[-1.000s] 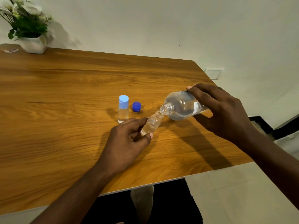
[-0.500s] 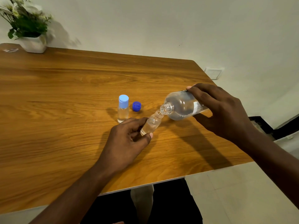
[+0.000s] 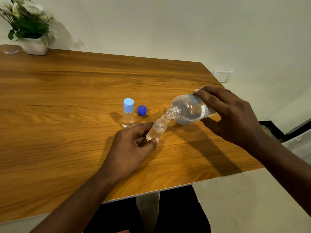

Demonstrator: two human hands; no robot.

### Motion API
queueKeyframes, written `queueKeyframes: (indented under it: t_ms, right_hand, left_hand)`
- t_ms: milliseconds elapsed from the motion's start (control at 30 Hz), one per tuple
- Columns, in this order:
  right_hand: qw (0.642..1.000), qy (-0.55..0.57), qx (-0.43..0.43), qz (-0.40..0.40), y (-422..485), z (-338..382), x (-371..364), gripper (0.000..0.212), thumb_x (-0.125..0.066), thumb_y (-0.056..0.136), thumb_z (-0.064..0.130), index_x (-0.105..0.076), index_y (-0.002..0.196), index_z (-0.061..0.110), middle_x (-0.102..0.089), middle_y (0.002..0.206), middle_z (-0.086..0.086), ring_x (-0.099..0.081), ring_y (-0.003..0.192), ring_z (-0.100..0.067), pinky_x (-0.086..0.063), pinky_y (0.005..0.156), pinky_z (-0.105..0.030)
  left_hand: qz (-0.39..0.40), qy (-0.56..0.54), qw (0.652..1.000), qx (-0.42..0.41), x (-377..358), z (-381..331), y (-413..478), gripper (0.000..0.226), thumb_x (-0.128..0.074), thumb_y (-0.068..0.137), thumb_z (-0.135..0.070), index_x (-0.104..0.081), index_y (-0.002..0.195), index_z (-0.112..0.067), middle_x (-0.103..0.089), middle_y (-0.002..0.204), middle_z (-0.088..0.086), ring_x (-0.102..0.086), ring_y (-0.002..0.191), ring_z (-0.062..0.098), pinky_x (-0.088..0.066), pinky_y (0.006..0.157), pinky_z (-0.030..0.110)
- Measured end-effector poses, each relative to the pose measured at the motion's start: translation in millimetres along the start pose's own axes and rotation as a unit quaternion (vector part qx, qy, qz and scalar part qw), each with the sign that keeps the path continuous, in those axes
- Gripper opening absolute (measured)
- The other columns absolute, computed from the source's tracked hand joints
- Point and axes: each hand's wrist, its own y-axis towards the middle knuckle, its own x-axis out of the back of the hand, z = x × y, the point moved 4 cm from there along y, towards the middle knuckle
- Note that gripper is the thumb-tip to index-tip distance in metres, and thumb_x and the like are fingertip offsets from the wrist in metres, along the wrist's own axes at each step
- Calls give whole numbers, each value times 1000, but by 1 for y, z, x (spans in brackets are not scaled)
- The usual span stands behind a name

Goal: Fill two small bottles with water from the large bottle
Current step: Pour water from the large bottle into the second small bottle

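I count two small bottles: one capped [image 3: 128, 112] standing just left of the loose blue cap [image 3: 142, 110], one open [image 3: 158, 127] tilted in front of that cap. One large bottle [image 3: 188, 109] lies tipped to the cap's right. Two hands, left hand [image 3: 133, 145] and right hand [image 3: 230, 115]. One table [image 3: 67, 98]. One potted plant [image 3: 28, 29], far behind and left of the cap.
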Motion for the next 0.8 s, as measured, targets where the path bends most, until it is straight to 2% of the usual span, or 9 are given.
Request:
queueKeyframes:
  t_ms: [333,500,800]
  right_hand:
    - [1000,2,3,0,0,-2,0,76,-81,73,15,-47,141,14,-56,136,-13,-57,118,-33,-57,78,-47]
    - [1000,2,6,-3,0,-1,1,75,-81,74,16,-47,141,14,-56,136,-14,-57,118,-33,-57,79,-46]
    - [1000,21,-4,-14,-5,4,-3,73,-81,75,21,-49,139,10,-57,133,-14,-59,113,-32,-56,76,-39]
  left_hand:
    - [-5,-7,1000,7,0,3,0,40,-71,74,-20,-66,102,-49,-68,96,-8,-66,95,13,-52,87,24]
    - [-1,-5,1000,10,0,2,0,44,-74,78,-9,-66,103,-44,-68,97,-10,-66,95,10,-52,87,23]
    - [-5,-4,1000,9,1,1,-1,42,-74,78,-12,-66,106,-42,-67,97,-10,-65,95,12,-53,88,27]
